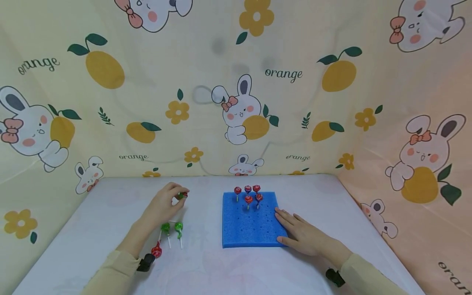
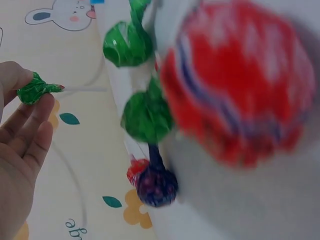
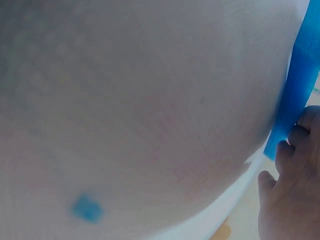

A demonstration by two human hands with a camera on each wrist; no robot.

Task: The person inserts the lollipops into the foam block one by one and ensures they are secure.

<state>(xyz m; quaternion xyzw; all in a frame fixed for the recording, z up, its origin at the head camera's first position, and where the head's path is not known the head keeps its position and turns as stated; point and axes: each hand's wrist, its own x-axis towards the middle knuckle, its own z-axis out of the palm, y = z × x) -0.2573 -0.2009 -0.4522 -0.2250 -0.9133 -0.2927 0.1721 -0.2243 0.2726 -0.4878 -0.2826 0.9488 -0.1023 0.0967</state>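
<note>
My left hand (image 1: 162, 205) is raised over the left part of the table and pinches a green-wrapped lollipop (image 2: 33, 90) by its head. The white stick points away from the fingers in the left wrist view. My right hand (image 1: 304, 235) rests along the right edge of a blue foam block (image 1: 239, 229), fingers straight. Several red-wrapped lollipops (image 1: 248, 199) stand upright in the block's back half, and small holes dot its top. Below my left hand lie two green lollipops (image 1: 178, 226) and a red lollipop (image 1: 156, 250).
A dark purple lollipop (image 2: 157, 187) and a small red lollipop (image 2: 136, 171) show past the green ones in the left wrist view. White cloth (image 1: 199, 262) covers the table. A printed curtain (image 1: 206, 53) stands behind and at both sides.
</note>
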